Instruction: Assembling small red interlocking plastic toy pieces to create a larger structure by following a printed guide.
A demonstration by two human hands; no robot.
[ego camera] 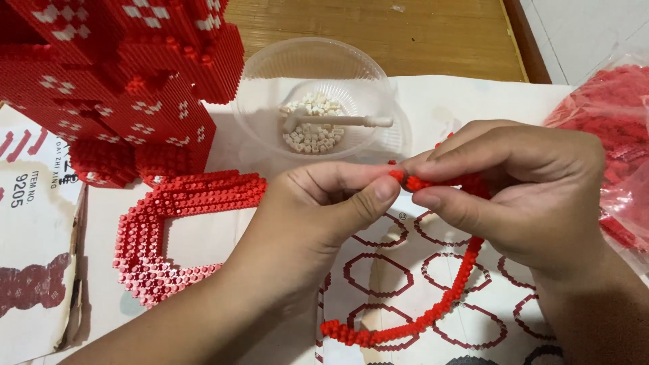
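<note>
Big red block model (128, 81) sitting at 10 o'clock; clear bowl (318, 74) of white bricks at 12. Left hand (307, 216) and right hand (527, 182) are both pinching the top end of a curved red brick strip (446, 297), centre, trailing toward 6 o'clock.

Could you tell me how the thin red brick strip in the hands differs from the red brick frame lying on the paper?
The thin red brick strip is one narrow open curve, pinched by both hands; the red brick frame is wide, stacked in layers, angular, and lies untouched. Both are built of tiny red bricks.
</note>
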